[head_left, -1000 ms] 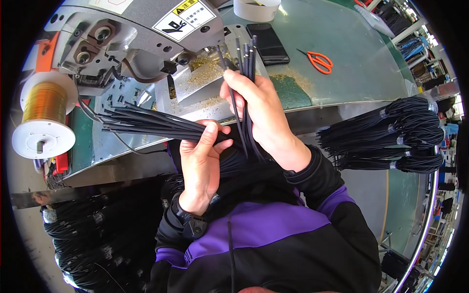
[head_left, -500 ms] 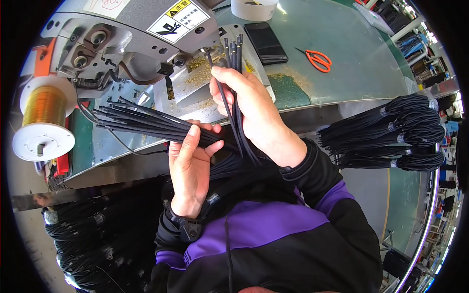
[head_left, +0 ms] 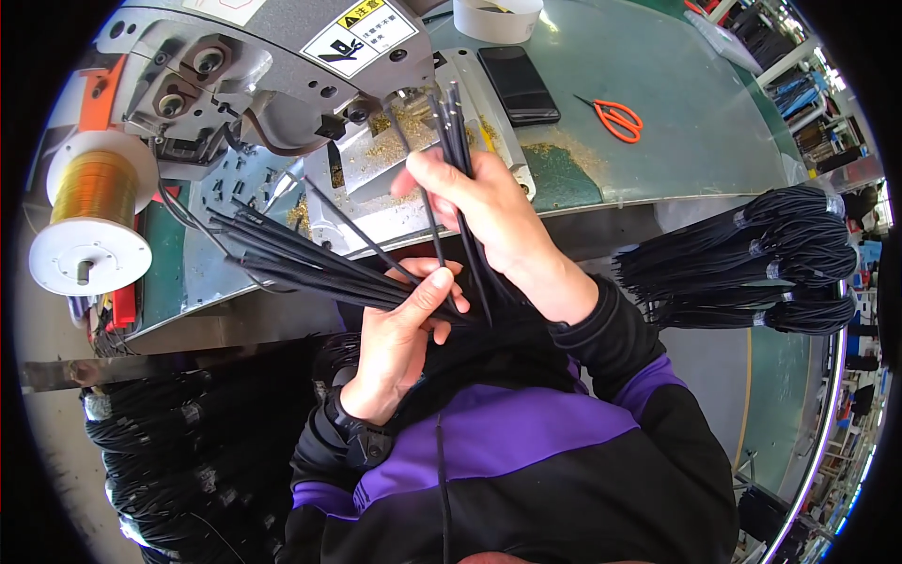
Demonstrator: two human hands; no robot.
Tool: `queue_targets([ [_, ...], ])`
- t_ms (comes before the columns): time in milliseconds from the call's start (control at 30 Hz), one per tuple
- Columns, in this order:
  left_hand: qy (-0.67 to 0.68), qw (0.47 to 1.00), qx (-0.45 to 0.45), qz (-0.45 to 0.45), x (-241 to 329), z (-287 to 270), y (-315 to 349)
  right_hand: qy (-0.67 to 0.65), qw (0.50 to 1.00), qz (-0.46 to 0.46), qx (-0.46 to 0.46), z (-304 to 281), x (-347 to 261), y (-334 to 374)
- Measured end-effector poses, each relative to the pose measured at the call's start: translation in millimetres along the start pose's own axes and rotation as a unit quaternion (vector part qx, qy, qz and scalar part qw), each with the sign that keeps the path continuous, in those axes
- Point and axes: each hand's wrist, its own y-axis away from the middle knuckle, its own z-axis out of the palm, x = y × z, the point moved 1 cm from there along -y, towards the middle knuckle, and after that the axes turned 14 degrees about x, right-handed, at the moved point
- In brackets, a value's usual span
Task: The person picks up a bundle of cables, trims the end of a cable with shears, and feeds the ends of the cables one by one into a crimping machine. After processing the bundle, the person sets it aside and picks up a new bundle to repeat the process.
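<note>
My left hand (head_left: 390, 348) is closed around a fanned bundle of thin black cords (head_left: 301, 263), whose ends point left toward the machine. One cord (head_left: 348, 221) sticks out apart from that bundle. Upright in my right hand (head_left: 498, 211) are several more black cords (head_left: 451, 122) with small shiny tips. A single cord (head_left: 401, 132) slants up beside my right thumb, its top end close to the machine head (head_left: 376, 99); whether it touches the machine I cannot tell. The lower parts of the cords run behind my hands.
A grey machine with a warning label (head_left: 357, 42) fills the upper left, beside a spool of copper-coloured strip (head_left: 94, 202). On the table lie a black phone (head_left: 519, 86), orange-handled scissors (head_left: 617, 120) and gold scraps. Black cord bundles hang at right (head_left: 752, 254) and lower left (head_left: 188, 451).
My left hand has moved right and closed further on its bundle, and one cord now stands apart from it. My right hand has shifted slightly right and down, away from the machine head.
</note>
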Motion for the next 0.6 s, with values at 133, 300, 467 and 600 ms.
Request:
queue_targets([
  [133,0.022,1.0,0.014,0.005,0,8,1,-0.021,1.0,0.01,0.017,-2,1,4],
  [300,0.078,0.992,0.051,0.079,5,7,-2,-0.085,0.991,0.096,0.032,2,-6,-5],
  [467,0.15,0.985,0.044,0.078,9,6,-8,-0.081,0.988,0.101,0.08,10,-5,-15],
  [600,0.102,0.992,0.023,0.065,-3,3,-14,-0.07,0.995,0.065,0.009,3,0,-9],
])
